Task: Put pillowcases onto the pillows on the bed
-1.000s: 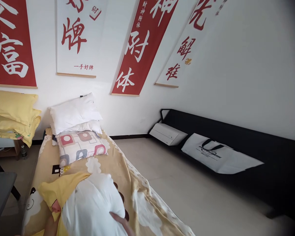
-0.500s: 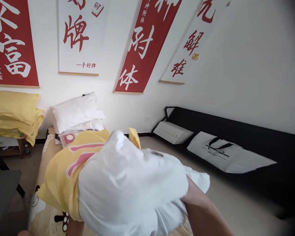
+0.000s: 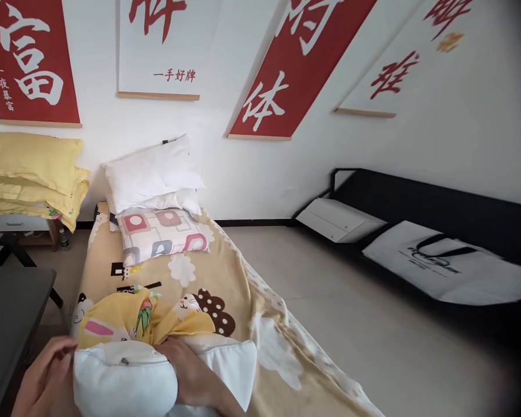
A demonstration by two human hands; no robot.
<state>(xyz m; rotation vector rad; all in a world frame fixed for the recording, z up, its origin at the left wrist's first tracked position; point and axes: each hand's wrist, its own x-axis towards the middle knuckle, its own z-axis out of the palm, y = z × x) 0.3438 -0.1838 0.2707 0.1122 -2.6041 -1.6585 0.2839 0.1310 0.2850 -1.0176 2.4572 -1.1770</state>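
A white pillow [image 3: 125, 379] lies at the near end of the bed [image 3: 226, 272], partly inside a yellow cartoon-print pillowcase [image 3: 130, 321]. My left hand [image 3: 43, 376] is at the pillow's left end, fingers curled against it. My right hand [image 3: 191, 373] presses down on the pillow's top near the pillowcase opening, fingers bent into the fabric. The pillow's zipper shows on its top edge.
At the head of the bed a patterned pillow [image 3: 160, 231] lies in front of two white pillows [image 3: 150, 171]. Yellow pillows [image 3: 30, 174] are stacked at left above a small table. A dark tabletop [image 3: 8, 313] is near left. A black bench [image 3: 438, 214] holds a white bag [image 3: 451, 266].
The pillow, lifted high in front of me half a second ago, is now down on the bed. Both hands have come down with it, and the view has shifted lower.
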